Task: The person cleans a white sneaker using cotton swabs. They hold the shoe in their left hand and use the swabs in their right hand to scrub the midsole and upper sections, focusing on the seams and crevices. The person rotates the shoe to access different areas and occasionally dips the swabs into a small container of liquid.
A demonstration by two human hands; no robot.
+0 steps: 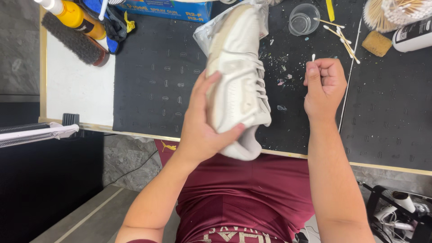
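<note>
- The left hand (200,126) wraps around a white sneaker (238,81) and holds it up over the black mat (153,76).
- The sneaker looks smooth, with white laces and crinkly plastic at its toe.
- The right hand (323,87) is curled, pinching a thin cotton swab (313,58).
- A clear round cup (303,19) stands on the mat; I cannot tell what is inside.
- More swabs (342,38) lie beside a tan sponge (376,43).

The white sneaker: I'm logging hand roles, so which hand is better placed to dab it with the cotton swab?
Right. The right hand already pinches the cotton swab just beside the white sneaker, while the left hand is occupied gripping it.
</note>
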